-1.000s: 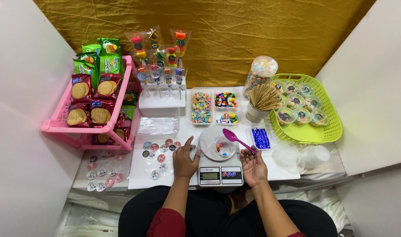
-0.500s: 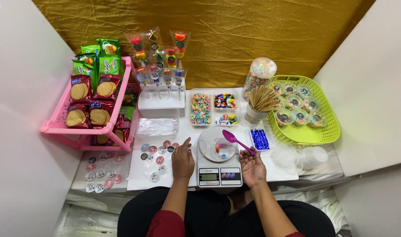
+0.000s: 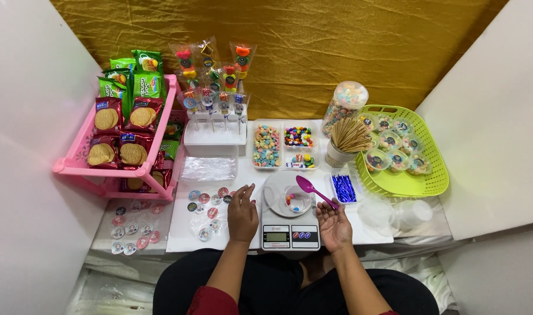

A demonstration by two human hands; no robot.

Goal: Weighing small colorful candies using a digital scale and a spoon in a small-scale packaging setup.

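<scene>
Purple spoon lay in our right hand, its grip closed on the handle, bowl over the cup on the scale; our left hand rested open on the counter beside stickers

Purple spoon, lime-green basket, pink rack, blue twist ties, gold backdrop.
</scene>
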